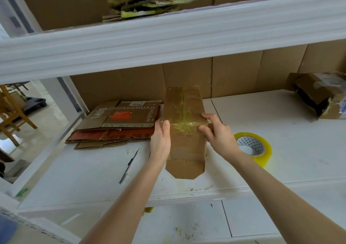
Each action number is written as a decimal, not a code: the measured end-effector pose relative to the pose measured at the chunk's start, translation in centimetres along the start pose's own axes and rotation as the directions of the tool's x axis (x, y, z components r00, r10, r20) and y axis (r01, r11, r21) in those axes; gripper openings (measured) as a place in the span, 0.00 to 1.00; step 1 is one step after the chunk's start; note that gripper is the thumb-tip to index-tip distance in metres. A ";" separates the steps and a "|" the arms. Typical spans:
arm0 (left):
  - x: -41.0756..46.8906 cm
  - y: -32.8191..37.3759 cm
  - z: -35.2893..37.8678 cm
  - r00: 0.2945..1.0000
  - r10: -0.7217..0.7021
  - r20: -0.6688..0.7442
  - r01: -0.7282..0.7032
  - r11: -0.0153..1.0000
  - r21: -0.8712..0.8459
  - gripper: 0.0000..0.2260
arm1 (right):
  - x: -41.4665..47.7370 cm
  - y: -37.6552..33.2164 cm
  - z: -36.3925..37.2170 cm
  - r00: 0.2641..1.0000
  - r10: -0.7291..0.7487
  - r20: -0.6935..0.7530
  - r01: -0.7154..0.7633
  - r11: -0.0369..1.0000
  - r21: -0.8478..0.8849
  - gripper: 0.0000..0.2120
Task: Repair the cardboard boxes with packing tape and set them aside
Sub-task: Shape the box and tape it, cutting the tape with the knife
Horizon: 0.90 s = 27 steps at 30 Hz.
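Two bare forearms reach up from the bottom of the frame to the centre, where both hands meet on a flat brown cardboard box. The left hand grips the box's left edge, thumb lying on the top face and fingers curled underneath. The right hand pinches the right edge between thumb and bent fingers. A crinkled band of yellowish packing tape runs across the box between the two hands, and a glossy strip continues up its middle seam.

The box sits mid-frame on the white shelf surface, its near flap toward the camera and its far end toward the cardboard back wall – whether that far end is lifted I cannot tell.

Just right of the box, partly behind the right wrist, lies a roll of tape. Left of the box lies a dark pen-like tool, and beyond it a stack of flattened boxes – the top one printed, with a red one under it. At the far right sits a torn, crumpled box. Across the upper frame runs a white shelf beam, with tape and cardboard scraps on the shelf above it. A wooden chair stands at the left edge.
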<state>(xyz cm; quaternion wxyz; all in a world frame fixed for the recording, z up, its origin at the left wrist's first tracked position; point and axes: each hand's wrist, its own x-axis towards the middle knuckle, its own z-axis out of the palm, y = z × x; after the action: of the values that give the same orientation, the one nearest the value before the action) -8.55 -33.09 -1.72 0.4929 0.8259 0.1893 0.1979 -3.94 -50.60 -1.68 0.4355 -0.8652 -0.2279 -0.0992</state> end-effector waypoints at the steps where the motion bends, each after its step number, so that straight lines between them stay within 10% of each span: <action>1: 0.0 0.2 0.0 1.000 -0.008 -0.007 0.008 1.000 -0.019 0.22 | -0.2 -0.1 -0.2 1.000 -0.018 -0.016 0.019 1.000 0.013 0.20; 9: -1.0 2.3 0.2 0.992 0.121 -0.025 -0.122 0.993 -0.004 0.19 | -2.0 0.0 -3.2 0.985 -0.079 -0.151 0.098 0.987 0.125 0.08; 12: -1.3 3.2 -0.1 0.951 0.307 -0.041 -0.273 0.894 0.356 0.16 | -2.5 1.6 -3.7 0.975 0.147 -0.164 -0.098 0.956 0.276 0.11; 15: -2.0 6.0 0.9 0.842 0.538 0.042 -0.432 0.626 0.649 0.17 | -3.1 5.0 -4.5 0.938 0.297 -0.181 -0.327 0.929 -0.174 0.09; 20: -3.4 9.3 4.8 0.937 0.265 0.227 -0.327 0.444 0.834 0.49 | -4.5 8.6 -3.4 0.905 0.416 0.086 -0.243 0.672 -0.700 0.16; 24: -3.0 9.4 5.5 0.957 0.171 0.235 -0.289 0.470 0.834 0.49 | -3.4 9.4 -4.5 0.895 0.445 -0.039 -0.349 0.642 -0.683 0.17; 27: -3.0 9.5 4.8 0.956 0.173 0.236 -0.290 0.443 0.849 0.51 | -1.3 9.0 -5.9 0.895 0.417 -0.157 -0.442 0.878 -0.184 0.15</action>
<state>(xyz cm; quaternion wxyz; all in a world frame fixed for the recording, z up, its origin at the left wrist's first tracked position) -7.48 -42.34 4.23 -0.0197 0.9884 0.1202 0.0911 -0.58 -60.37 -4.94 0.3628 -0.9290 0.0067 -0.0726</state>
